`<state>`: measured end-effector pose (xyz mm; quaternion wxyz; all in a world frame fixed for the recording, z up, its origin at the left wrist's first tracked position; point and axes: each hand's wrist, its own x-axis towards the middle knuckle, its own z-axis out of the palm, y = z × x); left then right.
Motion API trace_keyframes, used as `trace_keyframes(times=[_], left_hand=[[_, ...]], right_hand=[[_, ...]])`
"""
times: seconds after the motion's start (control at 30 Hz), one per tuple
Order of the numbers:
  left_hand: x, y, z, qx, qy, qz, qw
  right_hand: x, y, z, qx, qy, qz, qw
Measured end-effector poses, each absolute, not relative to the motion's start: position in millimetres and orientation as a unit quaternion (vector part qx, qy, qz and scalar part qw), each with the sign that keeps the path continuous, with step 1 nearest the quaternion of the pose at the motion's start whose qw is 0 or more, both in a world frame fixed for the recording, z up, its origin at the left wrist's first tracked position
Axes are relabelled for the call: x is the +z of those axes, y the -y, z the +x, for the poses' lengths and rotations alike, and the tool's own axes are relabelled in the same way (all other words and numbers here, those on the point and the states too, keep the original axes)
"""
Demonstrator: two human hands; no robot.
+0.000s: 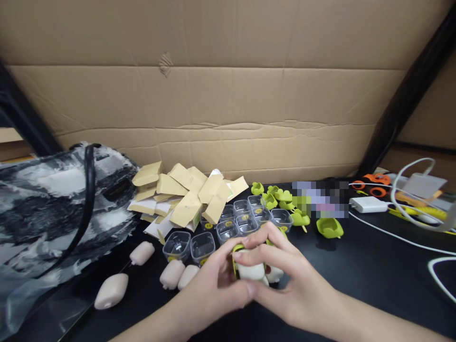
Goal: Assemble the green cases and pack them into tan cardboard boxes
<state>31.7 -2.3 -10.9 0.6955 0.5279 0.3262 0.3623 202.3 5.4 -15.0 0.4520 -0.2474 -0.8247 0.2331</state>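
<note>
Both my hands meet low in the middle of the head view, around a small rounded white piece (pixel 251 271) with a green cup-like cover on its left side. My left hand (pixel 217 280) is curled about the left of it, its fingers partly hidden. The fingers of my right hand (pixel 285 266) press over its top and right side. Just behind my right fingers another whitish piece (pixel 275 274) with a red spot shows in part. Pale pink rounded pieces (pixel 171 274) lie left of my left hand. Clear plastic cups (pixel 228 230) stand beyond my hands.
Folded tan cartons (pixel 188 204) are heaped behind the cups. Green flower-shaped covers (pixel 329 228) lie to the right. A white charger (pixel 368 204), cables and orange-handled scissors (pixel 377 185) are at far right. A black-and-white plastic bag (pixel 64 199) fills the left, before a cardboard wall (pixel 221 95).
</note>
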Motion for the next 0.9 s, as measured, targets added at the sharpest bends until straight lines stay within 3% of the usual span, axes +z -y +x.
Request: trace_keyframes(times=[0.47,0.63,0.8,0.9], left_hand=[[-13,-1,30,0.376,-0.333,0.559,0.660],[-12,2,21,0.334,-0.331,0.619,0.629],[3,-5,4,0.264,-0.430,0.774,0.384],[8,-12,-1,0.187,-0.414,0.851,0.265]], right_hand=[[-13,-11,213,0.229,0.843,-0.265,0.407],[-16,-12,211,0.286,0.809,-0.247,0.449],[4,-26,237,0.233,0.795,-0.333,0.450],[21,-39,273,0.142,0.841,-0.422,0.307]])
